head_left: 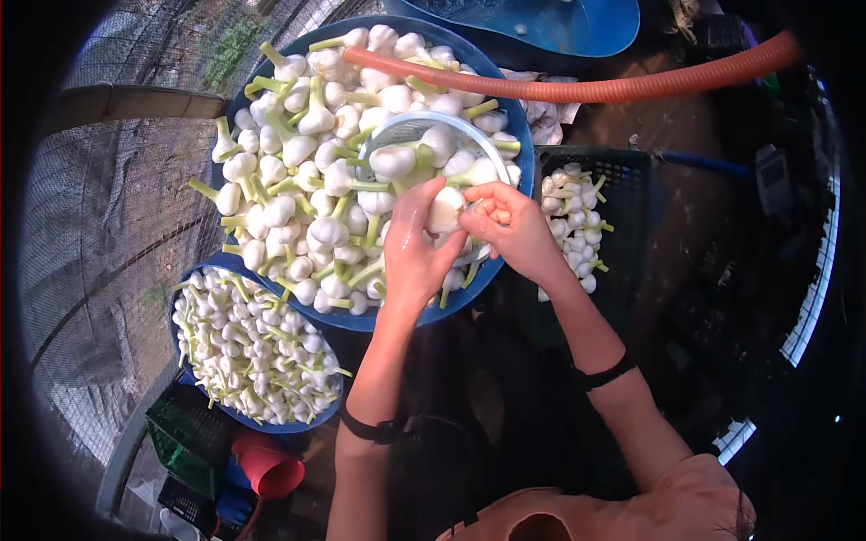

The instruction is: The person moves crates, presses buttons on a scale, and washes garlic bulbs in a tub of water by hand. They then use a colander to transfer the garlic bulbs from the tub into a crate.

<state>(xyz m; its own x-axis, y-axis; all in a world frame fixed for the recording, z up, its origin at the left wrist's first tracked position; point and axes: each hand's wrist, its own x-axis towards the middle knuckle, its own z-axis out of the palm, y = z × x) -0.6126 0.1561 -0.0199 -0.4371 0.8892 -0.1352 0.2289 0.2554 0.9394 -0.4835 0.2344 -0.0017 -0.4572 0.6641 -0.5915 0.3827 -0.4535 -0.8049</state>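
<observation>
Between my two hands is a white garlic bulb (445,211), held above a white basket (494,155) that sits in a large blue tub. My left hand (417,239) wraps around the bulb from the left. From the right, my right hand (512,225) has its fingers curled and pinched against the bulb's side. Several garlic bulbs with green stems lie in the basket, partly covered by my hands. Around it, the blue tub (519,99) is heaped with more garlic bulbs (327,233).
An orange corrugated hose (577,88) crosses over the tub's far right. A second blue tub (271,426) of smaller garlic stands at lower left, near a red bucket (278,473). On the right is a dark crate (627,167) with garlic; a blue basin (577,27) is at the back.
</observation>
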